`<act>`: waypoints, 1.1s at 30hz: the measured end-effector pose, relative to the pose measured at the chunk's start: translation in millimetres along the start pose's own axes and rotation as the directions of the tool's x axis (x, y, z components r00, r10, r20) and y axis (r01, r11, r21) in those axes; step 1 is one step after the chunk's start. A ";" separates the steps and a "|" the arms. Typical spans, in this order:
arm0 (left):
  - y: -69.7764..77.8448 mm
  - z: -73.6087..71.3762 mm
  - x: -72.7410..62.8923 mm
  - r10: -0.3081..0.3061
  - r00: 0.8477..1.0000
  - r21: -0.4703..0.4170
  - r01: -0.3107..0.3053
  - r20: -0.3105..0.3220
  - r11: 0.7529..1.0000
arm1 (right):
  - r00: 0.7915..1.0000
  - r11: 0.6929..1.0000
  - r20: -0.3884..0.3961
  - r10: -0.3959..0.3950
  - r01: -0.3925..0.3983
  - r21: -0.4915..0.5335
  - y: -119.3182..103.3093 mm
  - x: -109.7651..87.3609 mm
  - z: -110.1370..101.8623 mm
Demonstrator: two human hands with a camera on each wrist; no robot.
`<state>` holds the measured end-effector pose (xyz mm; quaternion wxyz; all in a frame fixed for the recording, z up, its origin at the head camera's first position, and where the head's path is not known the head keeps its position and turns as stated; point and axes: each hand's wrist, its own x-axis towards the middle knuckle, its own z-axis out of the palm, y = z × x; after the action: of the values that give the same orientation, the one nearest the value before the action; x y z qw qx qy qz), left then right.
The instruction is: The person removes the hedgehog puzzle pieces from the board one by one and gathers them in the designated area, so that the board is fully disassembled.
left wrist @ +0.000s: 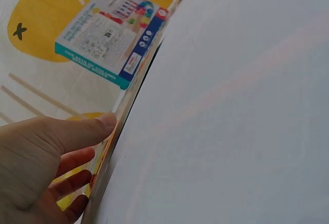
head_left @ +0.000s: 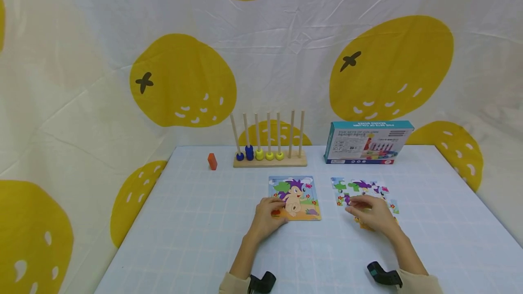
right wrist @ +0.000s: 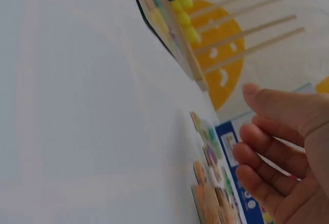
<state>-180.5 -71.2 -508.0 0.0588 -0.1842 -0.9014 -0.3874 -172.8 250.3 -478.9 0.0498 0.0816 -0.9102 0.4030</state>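
Note:
A square puzzle board [head_left: 303, 198] with a purple-haired hedgehog picture lies on the table. My left hand [head_left: 267, 217] rests at its left side, thumb at the near edge and fingers over the left part of the picture. In the left wrist view the thumb [left wrist: 87, 134] and fingers are loosely bent along the board's edge. Loose jigsaw pieces [head_left: 339, 185] with matching colours lie to the right of the board. Over them is my right hand [head_left: 373, 212]. In the right wrist view its fingers [right wrist: 262, 147] are relaxed and apart from the thumb, with nothing between them.
Behind the board stands a wooden peg rack [head_left: 269, 161] with blue and yellow beads on some of its upright rods. A toy box [head_left: 367, 144] stands at the back right. An orange block [head_left: 212, 161] is at the back left. A patterned cloth hangs behind the table.

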 end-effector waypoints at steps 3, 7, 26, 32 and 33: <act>0.0 -1.3 -2.2 -0.018 1.000 -0.003 0.018 -0.007 1.000 | 0.998 0.998 0.029 -0.048 0.046 0.050 -9.6 9.1 14.4; 1.4 -3.5 -3.9 -0.048 0.999 0.025 0.048 -0.010 0.999 | 0.990 0.988 0.074 -0.124 0.116 0.104 -24.3 20.9 34.0; -6.3 -9.3 -4.8 -0.033 0.999 0.066 0.032 0.016 0.997 | 0.931 0.945 0.186 -0.313 0.286 0.160 -61.8 45.8 110.1; -10.0 -8.7 -4.7 -0.003 1.000 0.056 0.003 -0.001 0.998 | 0.906 0.925 0.188 -0.380 0.376 0.057 -64.9 49.3 120.8; -10.3 -8.6 -4.7 -0.003 1.000 0.058 0.003 -0.001 0.998 | 0.902 0.921 0.190 -0.388 0.388 0.036 -65.8 49.2 121.7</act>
<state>-180.3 -85.2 -510.2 0.0637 -0.1810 -0.9125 -0.3613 -211.7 111.2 -505.0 0.0405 0.2998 -0.8767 0.3741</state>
